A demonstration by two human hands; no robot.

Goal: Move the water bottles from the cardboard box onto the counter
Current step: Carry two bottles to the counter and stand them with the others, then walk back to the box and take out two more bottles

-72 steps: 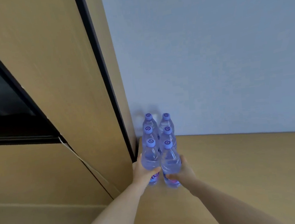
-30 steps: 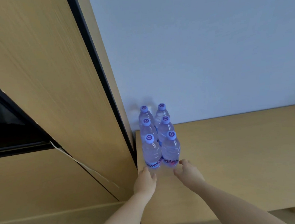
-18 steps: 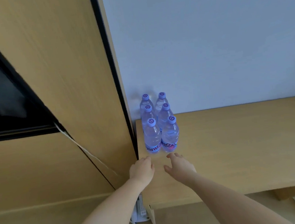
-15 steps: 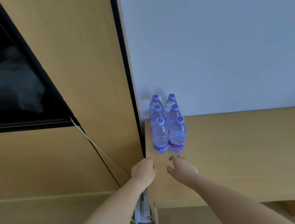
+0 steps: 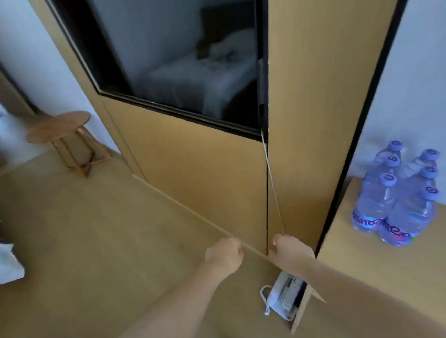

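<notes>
Over on the right edge of the head view, the water bottles (image 5: 394, 195) stand upright in a tight block of six on the counter (image 5: 364, 277), two abreast and three deep, touching one another. They sit hard into the corner where the pale wall meets the tall wooden panel (image 5: 318, 108), probably so the block cannot tip and the open stretch of counter to the right stays free for more.

Both hands hold nothing. The left hand (image 5: 224, 254) hangs out over the carpeted floor with its fingers loosely curled under, gripping nothing, and it is well apart from the bottles. The right hand (image 5: 289, 249) floats just in front of the foot of the wooden panel, fingers likewise relaxed and bent, touching nothing I can make out. Empty hands with the head turned left look like a trip back for another load, though the cardboard box is nowhere in this frame.

Below the right forearm, a white telephone (image 5: 282, 295) sits tucked under the counter's end. A dark screen (image 5: 180, 52) in the panel mirrors a bed, and a small round wooden table (image 5: 58, 125) stands far left.
</notes>
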